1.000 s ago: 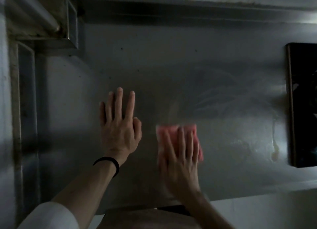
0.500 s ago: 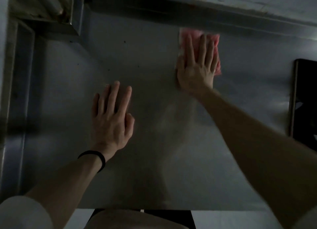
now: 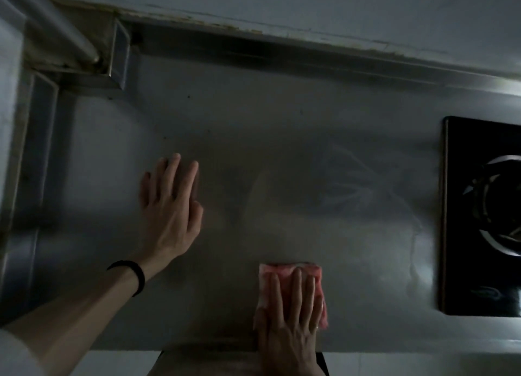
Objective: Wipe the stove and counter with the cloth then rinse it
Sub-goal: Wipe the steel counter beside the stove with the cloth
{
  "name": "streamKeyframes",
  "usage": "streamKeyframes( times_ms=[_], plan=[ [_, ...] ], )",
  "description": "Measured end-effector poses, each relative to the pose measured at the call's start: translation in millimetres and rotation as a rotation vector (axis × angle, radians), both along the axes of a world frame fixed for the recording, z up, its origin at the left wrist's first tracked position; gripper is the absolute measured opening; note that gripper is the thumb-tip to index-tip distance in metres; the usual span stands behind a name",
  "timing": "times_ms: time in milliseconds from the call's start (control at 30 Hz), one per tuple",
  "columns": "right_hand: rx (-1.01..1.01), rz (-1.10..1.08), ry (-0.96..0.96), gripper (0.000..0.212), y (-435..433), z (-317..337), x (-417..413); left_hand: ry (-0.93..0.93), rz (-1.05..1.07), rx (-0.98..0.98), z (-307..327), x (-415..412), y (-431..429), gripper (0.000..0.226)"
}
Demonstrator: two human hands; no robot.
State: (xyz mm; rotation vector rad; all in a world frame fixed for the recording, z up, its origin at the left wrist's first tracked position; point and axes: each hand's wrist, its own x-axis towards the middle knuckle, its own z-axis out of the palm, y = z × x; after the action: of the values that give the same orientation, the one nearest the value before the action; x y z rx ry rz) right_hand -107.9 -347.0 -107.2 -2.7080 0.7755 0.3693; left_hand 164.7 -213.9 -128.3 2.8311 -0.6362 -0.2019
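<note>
A pink cloth (image 3: 290, 272) lies flat on the steel counter (image 3: 282, 122) near its front edge. My right hand (image 3: 290, 319) presses on the cloth with straight fingers and covers most of it. My left hand (image 3: 172, 209) rests flat on the bare counter to the left, fingers straight and together, a black band on its wrist. The black stove (image 3: 479, 215) with one burner ring sits at the right edge of the view, apart from both hands.
A raised steel back rim runs along the wall (image 3: 310, 9) at the top. A steel box corner and a pipe (image 3: 56, 31) stand at the upper left. Faint wipe streaks show on the counter between the cloth and the stove.
My right hand has pulled the cloth from the back rim of the counter down to the front edge. My left hand stays flat in the same place.
</note>
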Motion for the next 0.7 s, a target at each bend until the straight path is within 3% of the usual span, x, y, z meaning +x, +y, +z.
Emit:
streamKeyframes(
  times_ms=[67,233,333,533,700],
  plan=[
    [-0.008,0.045,-0.053,0.065,-13.6,-5.9,18.7,0.024,0.020,-0.079,5.5,5.0,-15.5,0.076],
    [0.056,0.109,-0.088,0.066,-60.7,-11.9,74.9,0.090,-0.040,-0.167,5.4,16.6,-97.2,0.077],
    [0.052,0.100,-0.099,0.067,-124.3,-23.6,148.5,0.092,-0.042,-0.104,-9.1,18.6,-136.6,0.069],
    [-0.045,0.046,-0.124,0.072,-245.4,-47.5,304.6,-0.108,-0.052,0.029,-34.4,12.2,-143.5,0.066],
    [-0.017,0.037,-0.152,0.068,-246.5,-41.9,310.5,-0.099,-0.035,0.058,-26.5,10.8,-149.8,0.067]
  ],
)
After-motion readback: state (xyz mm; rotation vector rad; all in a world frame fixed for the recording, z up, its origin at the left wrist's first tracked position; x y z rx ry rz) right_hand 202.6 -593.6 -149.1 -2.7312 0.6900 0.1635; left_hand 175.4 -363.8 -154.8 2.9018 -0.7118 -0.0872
